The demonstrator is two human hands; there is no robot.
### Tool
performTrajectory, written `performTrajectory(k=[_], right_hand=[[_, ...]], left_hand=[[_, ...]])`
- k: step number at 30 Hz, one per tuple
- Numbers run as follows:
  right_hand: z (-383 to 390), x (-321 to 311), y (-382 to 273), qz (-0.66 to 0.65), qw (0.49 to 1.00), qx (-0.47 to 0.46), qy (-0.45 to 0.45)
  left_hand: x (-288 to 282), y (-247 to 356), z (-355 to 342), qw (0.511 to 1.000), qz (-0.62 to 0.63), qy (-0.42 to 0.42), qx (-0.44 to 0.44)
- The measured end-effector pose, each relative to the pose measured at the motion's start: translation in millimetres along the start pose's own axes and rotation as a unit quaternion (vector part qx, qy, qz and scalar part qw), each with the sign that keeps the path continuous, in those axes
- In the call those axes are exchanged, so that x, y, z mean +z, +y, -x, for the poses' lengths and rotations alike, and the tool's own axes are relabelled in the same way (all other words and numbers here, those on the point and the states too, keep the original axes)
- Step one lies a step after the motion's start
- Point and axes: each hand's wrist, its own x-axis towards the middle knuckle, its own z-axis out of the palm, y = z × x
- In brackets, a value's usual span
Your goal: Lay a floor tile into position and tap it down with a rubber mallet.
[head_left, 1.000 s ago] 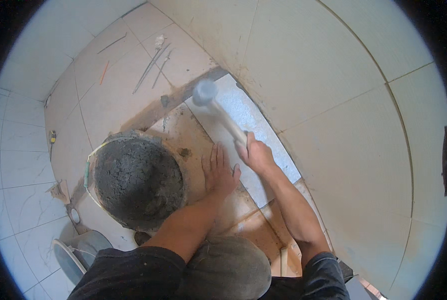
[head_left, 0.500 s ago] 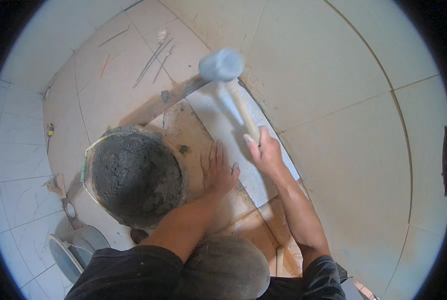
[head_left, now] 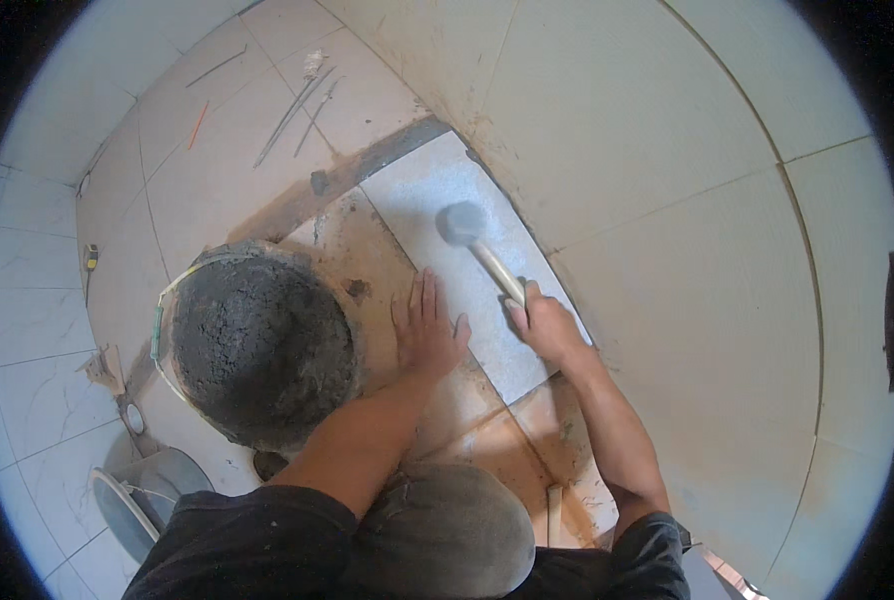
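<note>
Right hand (head_left: 547, 325) clenched on wooden handle of grey rubber-headed mallet (head_left: 464, 224), head resting on the speckled grey rectangular floor tile (head_left: 437, 190). Left hand (head_left: 427, 330) open, flat at tile's 7 o'clock edge; round mortar tub (head_left: 262, 340) at 9 o'clock. Tap lightly, centre outward, palm checking level.

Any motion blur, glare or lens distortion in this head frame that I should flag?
Head view: the mallet head is smeared by motion blur, while the right hand gripping its handle and the left hand flat on the floor are fairly sharp. Fisheye bends the tile joints toward the black rim. Lighting is soft and even, with no strong glare; the mortar tub is clear.
</note>
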Motion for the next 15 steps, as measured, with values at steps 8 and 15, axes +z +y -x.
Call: performTrajectory(k=[8,15], right_hand=[[-0.3,-57.0,-78.0,-0.171,0.960,-0.144,0.171],[20.6,-9.7,-9.0,0.023,0.997,0.044,-0.052]], left_hand=[[3.4,-6.4,4.5,0.999,-0.039,-0.013,-0.010],[-1.7,-0.5,3.4,1.000,-0.026,-0.017,0.003]])
